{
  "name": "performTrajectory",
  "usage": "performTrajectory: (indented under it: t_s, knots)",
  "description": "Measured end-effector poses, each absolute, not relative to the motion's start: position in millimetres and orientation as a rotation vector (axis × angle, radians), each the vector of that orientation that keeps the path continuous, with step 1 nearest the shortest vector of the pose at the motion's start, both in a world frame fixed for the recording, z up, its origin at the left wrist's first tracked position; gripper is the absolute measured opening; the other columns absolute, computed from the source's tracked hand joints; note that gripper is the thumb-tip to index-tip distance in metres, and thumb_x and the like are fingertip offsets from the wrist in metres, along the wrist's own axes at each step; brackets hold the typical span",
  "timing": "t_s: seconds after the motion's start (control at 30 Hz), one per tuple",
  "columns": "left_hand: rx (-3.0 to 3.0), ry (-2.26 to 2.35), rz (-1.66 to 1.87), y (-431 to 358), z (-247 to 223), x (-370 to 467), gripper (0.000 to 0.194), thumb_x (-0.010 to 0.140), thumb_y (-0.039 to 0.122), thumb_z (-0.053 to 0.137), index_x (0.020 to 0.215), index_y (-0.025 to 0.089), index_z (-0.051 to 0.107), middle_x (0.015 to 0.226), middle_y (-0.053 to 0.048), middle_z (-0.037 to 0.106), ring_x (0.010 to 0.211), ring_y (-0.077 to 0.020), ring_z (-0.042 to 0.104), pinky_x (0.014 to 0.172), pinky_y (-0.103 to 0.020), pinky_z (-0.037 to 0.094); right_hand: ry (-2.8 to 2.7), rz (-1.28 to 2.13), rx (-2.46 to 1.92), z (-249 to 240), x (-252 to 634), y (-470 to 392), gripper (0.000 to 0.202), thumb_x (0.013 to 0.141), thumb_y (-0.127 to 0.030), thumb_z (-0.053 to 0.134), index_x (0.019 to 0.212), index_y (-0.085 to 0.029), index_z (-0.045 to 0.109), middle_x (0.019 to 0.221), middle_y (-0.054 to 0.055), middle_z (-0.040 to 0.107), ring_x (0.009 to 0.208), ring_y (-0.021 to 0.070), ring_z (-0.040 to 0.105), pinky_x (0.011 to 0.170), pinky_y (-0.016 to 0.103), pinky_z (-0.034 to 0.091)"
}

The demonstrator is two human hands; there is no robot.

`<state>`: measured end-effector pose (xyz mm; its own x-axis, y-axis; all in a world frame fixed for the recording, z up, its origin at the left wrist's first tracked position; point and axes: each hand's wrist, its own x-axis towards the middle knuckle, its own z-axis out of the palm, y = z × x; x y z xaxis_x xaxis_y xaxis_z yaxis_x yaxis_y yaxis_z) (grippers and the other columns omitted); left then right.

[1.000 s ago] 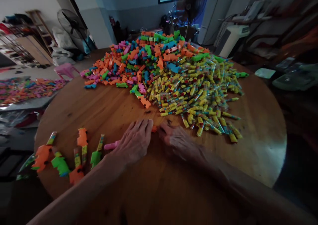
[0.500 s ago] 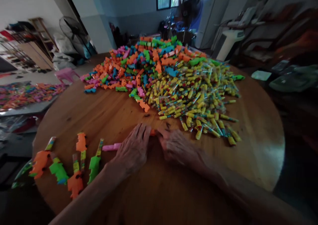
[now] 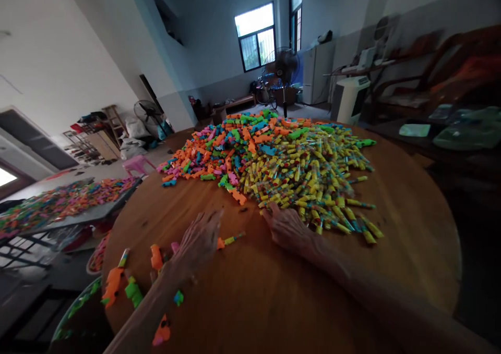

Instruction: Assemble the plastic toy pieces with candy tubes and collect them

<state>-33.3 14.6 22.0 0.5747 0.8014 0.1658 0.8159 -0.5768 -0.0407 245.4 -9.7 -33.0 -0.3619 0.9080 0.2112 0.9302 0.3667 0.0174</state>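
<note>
The left hand point(image 3: 200, 237) stretches blurred fingers; the right hand point(image 3: 288, 228) bends its own at piled yellow tubes point(image 3: 309, 171), any grip unclear.
Plastic toys point(image 3: 219, 148) heap the round wooden desk point(image 3: 332, 291), a fan point(image 3: 287, 64) and window point(image 3: 256, 21) beyond; an orange toy point(image 3: 221, 243), end to end with a yellow tube, lies beside the left fingers.

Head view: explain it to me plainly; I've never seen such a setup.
No machine here: you see a person's bare left hand and right hand, filmed by a camera worn on that person's head. On the round wooden table lie a heap of colourful plastic pieces and, against it, a heap of yellow tubes. The right hand is at that second heap's near edge; the left is beside an orange piece with a tube at its end. I can't tell whether either grips anything.
</note>
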Motion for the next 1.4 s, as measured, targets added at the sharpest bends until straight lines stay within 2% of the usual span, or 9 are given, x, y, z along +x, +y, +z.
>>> performTrajectory:
  t_s: [0.1, 0.2, 0.37, 0.5, 0.73, 0.83, 0.97, 1.2, 1.4]
  knots:
    - [-2.692, -1.303, -0.110, 54.9, 21.5, -4.2, 0.054, 0.095, 0.009, 0.034, 0.148, 0.019, 0.045, 0.147, -0.011, 0.053, 0.124, -0.0245, 0.055, 0.100, -0.039, 0.051, -2.501, -0.210, -1.620, -29.1, 242.1, -15.4, 0.041, 0.083, -0.012, 0.054, 0.123, -0.014, 0.060, 0.133, 0.020, 0.053, 0.083, 0.0210, 0.062, 0.062, 0.032, 0.039]
    - [-2.676, -1.205, 0.041, 87.3, 16.6, 19.1, 0.063, 0.090, 0.004, 0.038, 0.150, 0.021, 0.044, 0.151, -0.009, 0.050, 0.124, -0.0261, 0.053, 0.099, -0.040, 0.050, -2.596, -0.196, -1.543, -21.8, 238.5, -20.6, 0.036, 0.081, -0.012, 0.055, 0.116, -0.011, 0.061, 0.126, 0.019, 0.058, 0.080, 0.0216, 0.061, 0.060, 0.033, 0.038]
    - [-2.698, -1.099, 0.154, 102.1, 13.6, 31.6, 0.045, 0.091, 0.007, 0.041, 0.129, 0.018, 0.062, 0.126, -0.013, 0.063, 0.119, -0.0270, 0.053, 0.099, -0.041, 0.046, -2.669, -0.112, -1.482, -22.2, 233.6, -24.0, 0.042, 0.076, -0.011, 0.060, 0.118, -0.010, 0.059, 0.114, 0.016, 0.062, 0.079, 0.0218, 0.060, 0.059, 0.032, 0.035]
    - [-2.728, -1.121, 0.196, 89.8, 15.3, 26.4, 0.026, 0.094, 0.016, 0.046, 0.110, 0.016, 0.067, 0.112, -0.014, 0.063, 0.113, -0.0296, 0.054, 0.094, -0.042, 0.047, -2.573, -0.080, -1.524, -29.1, 232.4, -24.0, 0.046, 0.076, -0.010, 0.057, 0.122, -0.010, 0.058, 0.120, 0.016, 0.060, 0.080, 0.0220, 0.059, 0.058, 0.033, 0.032]
    - [-2.912, -1.293, 0.057, 55.9, 17.2, 14.6, 0.026, 0.090, 0.026, 0.061, 0.115, 0.018, 0.057, 0.113, -0.010, 0.065, 0.105, -0.0256, 0.061, 0.092, -0.038, 0.049, -2.369, 0.016, -1.588, -34.6, 233.7, -23.4, 0.035, 0.086, -0.012, 0.047, 0.117, -0.018, 0.063, 0.115, 0.012, 0.061, 0.074, 0.0186, 0.055, 0.058, 0.032, 0.025]
    - [-2.973, -1.368, 0.007, 45.7, 14.3, 17.2, 0.027, 0.091, 0.030, 0.060, 0.114, 0.019, 0.055, 0.107, -0.008, 0.067, 0.096, -0.0237, 0.065, 0.084, -0.035, 0.050, -2.339, 0.034, -1.554, -37.9, 235.0, -21.5, 0.035, 0.091, -0.015, 0.047, 0.122, -0.018, 0.063, 0.112, 0.011, 0.062, 0.080, 0.0205, 0.057, 0.061, 0.033, 0.026]
    - [-3.011, -1.369, -0.062, 37.6, 10.0, 23.6, 0.024, 0.091, 0.032, 0.059, 0.111, 0.019, 0.057, 0.098, -0.007, 0.068, 0.087, -0.0221, 0.066, 0.075, -0.032, 0.050, -2.330, 0.052, -1.529, -43.7, 237.3, -18.9, 0.035, 0.090, -0.014, 0.049, 0.122, -0.015, 0.063, 0.117, 0.013, 0.062, 0.087, 0.0217, 0.057, 0.065, 0.032, 0.029]
    - [-3.039, -1.158, -0.112, 33.4, 7.0, 20.4, 0.018, 0.096, 0.026, 0.051, 0.105, 0.018, 0.065, 0.099, -0.007, 0.069, 0.095, -0.0221, 0.065, 0.085, -0.033, 0.050, -2.314, 0.028, -1.424, -53.1, 240.4, -17.3, 0.024, 0.090, -0.015, 0.050, 0.110, -0.015, 0.064, 0.110, 0.011, 0.062, 0.082, 0.0188, 0.054, 0.066, 0.031, 0.027]
    - [-3.026, -1.178, -0.051, 32.7, 8.6, 22.5, 0.019, 0.098, 0.024, 0.049, 0.104, 0.017, 0.066, 0.098, -0.008, 0.069, 0.095, -0.0223, 0.064, 0.086, -0.034, 0.050, -2.315, 0.037, -1.354, -52.9, 241.0, -18.1, 0.025, 0.095, -0.019, 0.048, 0.114, -0.015, 0.063, 0.112, 0.011, 0.061, 0.082, 0.0183, 0.053, 0.066, 0.031, 0.028]
